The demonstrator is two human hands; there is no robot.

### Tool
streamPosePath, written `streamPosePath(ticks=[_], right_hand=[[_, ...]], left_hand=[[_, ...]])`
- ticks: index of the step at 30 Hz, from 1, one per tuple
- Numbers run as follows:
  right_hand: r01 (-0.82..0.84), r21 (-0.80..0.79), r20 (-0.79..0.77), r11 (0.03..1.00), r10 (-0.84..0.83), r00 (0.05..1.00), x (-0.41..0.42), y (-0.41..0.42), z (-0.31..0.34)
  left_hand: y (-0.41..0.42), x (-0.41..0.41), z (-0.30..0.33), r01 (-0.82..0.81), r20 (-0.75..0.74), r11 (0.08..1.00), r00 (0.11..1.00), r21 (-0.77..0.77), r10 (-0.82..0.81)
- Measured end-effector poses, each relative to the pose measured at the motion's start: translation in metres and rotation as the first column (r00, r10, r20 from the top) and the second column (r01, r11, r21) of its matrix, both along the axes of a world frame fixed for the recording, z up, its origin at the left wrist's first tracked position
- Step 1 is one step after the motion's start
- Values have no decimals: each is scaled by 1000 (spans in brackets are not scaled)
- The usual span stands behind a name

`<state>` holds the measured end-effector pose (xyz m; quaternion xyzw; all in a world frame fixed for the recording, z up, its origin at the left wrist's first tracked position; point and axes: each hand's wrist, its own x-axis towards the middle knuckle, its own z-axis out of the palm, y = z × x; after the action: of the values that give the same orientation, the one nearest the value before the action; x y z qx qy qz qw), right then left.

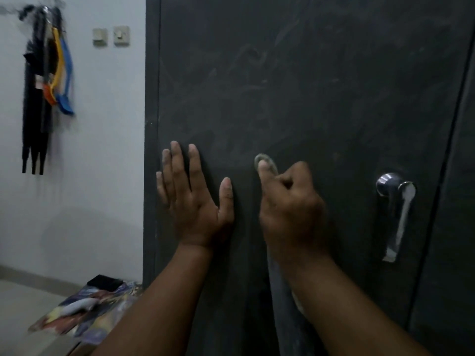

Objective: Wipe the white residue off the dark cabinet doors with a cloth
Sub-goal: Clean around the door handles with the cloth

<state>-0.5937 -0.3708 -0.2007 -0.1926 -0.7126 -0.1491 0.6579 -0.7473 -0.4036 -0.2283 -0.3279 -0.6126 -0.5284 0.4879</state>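
The dark cabinet door [295, 86] fills most of the view, with faint white smears across its upper half. My left hand [195, 199] lies flat against the door near its left edge, fingers straight and spread. My right hand [290, 209] is curled into a fist just to the right, its forefinger pushing a greyish cloth [266, 163] onto the door. A dark strip of the cloth hangs down below that wrist.
A chrome lever handle [397, 209] sits on the door's right side, beside the seam to the neighbouring door [460, 227]. On the white wall to the left hang dark straps and coloured brushes [48, 78], with two switches [111, 35]. A patterned mat [84, 312] lies on the floor.
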Motion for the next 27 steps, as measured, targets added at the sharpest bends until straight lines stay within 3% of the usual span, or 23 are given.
streamPosePath(ticks=[2,6,9,11,13,15,21,24,27], right_hand=[[0,-14,56,1000,1,998,5,2,-6],[-88,-45,-176,995,79,981,15,14,19],[-125,-97,-222,987,101,970,1,11,39],[-140,-166,-137,976,118,984,-12,-2,34],[-45,-76,50,996,49,998,-20,-16,14],[-35,-71,141,997,45,989,-18,-23,-4],[-135,-238,-48,962,127,991,-12,-1,21],[-196,-110,-160,974,177,971,-26,-11,39],[-52,-107,-24,993,50,998,-49,-29,27]], left_hand=[[0,-1,-1,-5,-6,1000,1000,-1,5],[-1,-4,-3,3,-23,1000,1000,15,-3],[0,-4,-4,2,-23,1000,1000,16,-2],[1,-4,-4,16,-17,1000,1000,18,-16],[1,-4,-4,25,1,999,1000,38,-25],[0,-4,-4,9,48,998,999,60,-12],[-3,-2,-8,-24,221,999,975,29,17],[-3,-2,-8,-11,269,999,963,42,-1],[-5,-2,-8,24,372,990,925,141,-76]])
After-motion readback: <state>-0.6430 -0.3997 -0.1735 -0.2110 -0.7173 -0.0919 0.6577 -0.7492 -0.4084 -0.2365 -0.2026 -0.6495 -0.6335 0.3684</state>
